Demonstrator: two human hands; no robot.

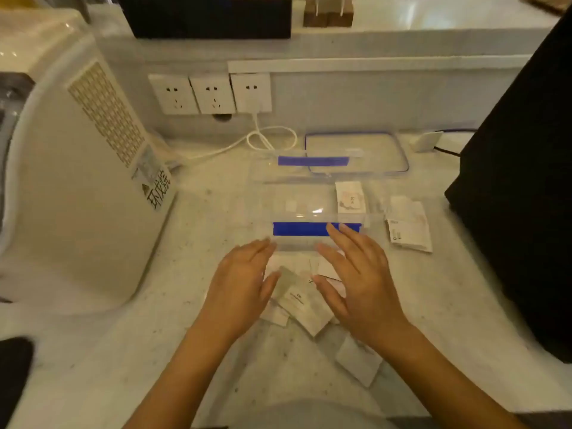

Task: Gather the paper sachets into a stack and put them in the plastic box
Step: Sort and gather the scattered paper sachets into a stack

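A loose pile of white paper sachets lies on the marble counter between my hands. My left hand is on the pile's left side, fingers spread and flat. On the right side my right hand is open, fingers pointing toward the box. A clear plastic box with a blue label stands just beyond the pile; one sachet stands at its right end. More sachets lie right of the box. A single sachet lies near my right forearm.
The box's clear lid with a blue rim lies behind the box. A white appliance fills the left. A black machine stands at right. Wall sockets and a white cable are at the back.
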